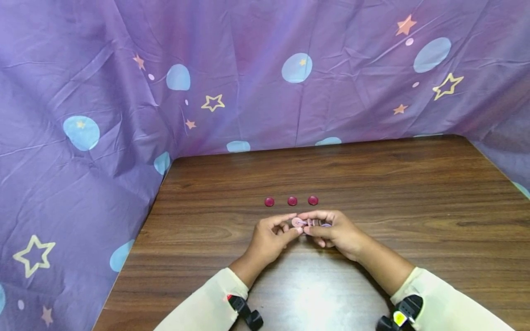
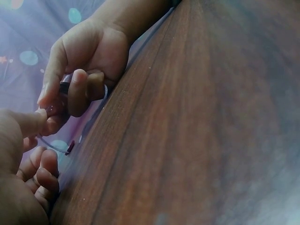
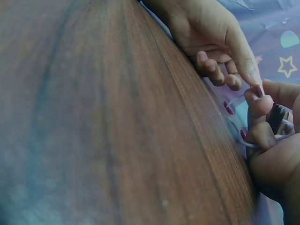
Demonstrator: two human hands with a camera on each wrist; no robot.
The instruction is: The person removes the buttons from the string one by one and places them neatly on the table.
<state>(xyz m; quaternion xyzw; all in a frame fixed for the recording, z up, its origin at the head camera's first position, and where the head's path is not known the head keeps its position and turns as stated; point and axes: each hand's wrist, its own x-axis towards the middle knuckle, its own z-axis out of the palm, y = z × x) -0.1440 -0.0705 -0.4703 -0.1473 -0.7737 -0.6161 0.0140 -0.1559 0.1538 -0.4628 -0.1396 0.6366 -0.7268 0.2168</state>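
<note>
- One round pink button point(image 1: 296, 222) is sitting between both hands, above the table point(image 1: 207, 207), its pale flat face showing.
- Several strung discs point(image 1: 315, 223), count partly hidden, are riding a lilac cord point(image 1: 326, 225).
- Left hand point(image 1: 267, 240) is pinching the button.
- Right hand point(image 1: 341, 233) is curling around cord and discs.
- Three red buttons point(image 1: 292, 201) are lying in a row beyond.

"What shows?"
"Wooden table point(image 3: 117, 117) at left; the left hand point(image 3: 211, 42), upper right, pinching a thin pale piece point(image 3: 261, 90); the right hand point(image 3: 276, 152), right edge, gripping dark stacked pieces point(image 3: 275, 118), pale cord point(image 3: 250, 145)"
</note>
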